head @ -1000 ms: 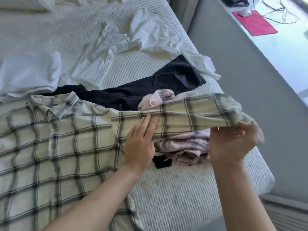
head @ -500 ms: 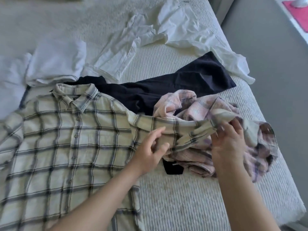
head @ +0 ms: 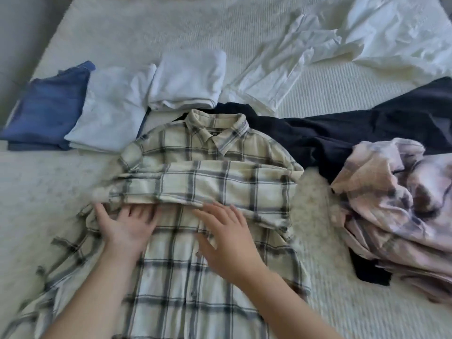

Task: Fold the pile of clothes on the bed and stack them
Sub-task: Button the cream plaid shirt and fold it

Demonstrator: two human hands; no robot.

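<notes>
Cream plaid shirt [head: 195, 192] is lying collar-up on the ribbed white bedspread [head: 171, 33], sleeves folded across its chest. Left hand [head: 127, 228] and right hand [head: 227, 238] are pressing flat on it, fingers spread, gripping nothing.

Your bare hands, left [head: 127, 228] and right [head: 225, 237], lie flat on a cream plaid shirt [head: 208, 182] of soft, matt woven cloth, its sleeves creased. Beneath it, the pale bedcover [head: 325, 311] shows a ribbed, textured weave. A pink plaid flannel garment [head: 396, 206] looks brushed and fuzzy; the dark navy garment [head: 342, 135] is smooth and matt. White folded cloths [head: 188, 81] appear soft, the rumpled white shirt [head: 381, 37] crisp, the folded blue cloth [head: 46, 108] finely ribbed.
</notes>
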